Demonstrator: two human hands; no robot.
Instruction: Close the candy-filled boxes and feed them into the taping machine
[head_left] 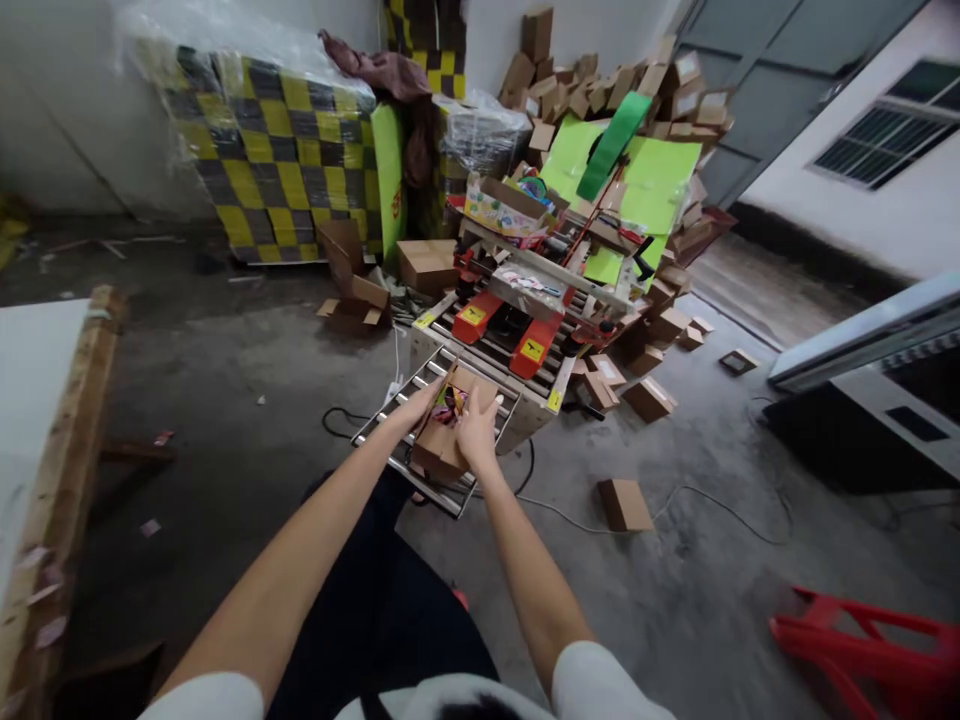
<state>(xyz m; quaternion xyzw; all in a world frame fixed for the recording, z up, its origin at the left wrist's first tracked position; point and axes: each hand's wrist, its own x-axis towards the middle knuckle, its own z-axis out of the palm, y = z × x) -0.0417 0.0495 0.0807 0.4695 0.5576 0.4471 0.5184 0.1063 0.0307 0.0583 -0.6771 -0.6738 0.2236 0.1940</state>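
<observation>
A small cardboard box [439, 450] rests on the roller stand [401, 392], its top partly open, with colourful packets [450, 403] showing inside. My left hand [421, 406] grips the box's left side and flap, its fingertips partly hidden by the cardboard. On the opposite side, my right hand [478, 432] holds the right flap, with the index finger stretched along the top. Just beyond the hands stands a carton-sealing machine [517, 335] with orange-red side belts and a big green tape roll [613, 145] above.
Small cartons [652, 398] lie piled right of the machine; a single carton [626, 505] sits on the floor near a cable [720, 505]. Wrapped yellow-and-black stacks [277, 150] line the wall. A wooden-edged table [64, 440] is at left, a red stool [862, 635] at lower right.
</observation>
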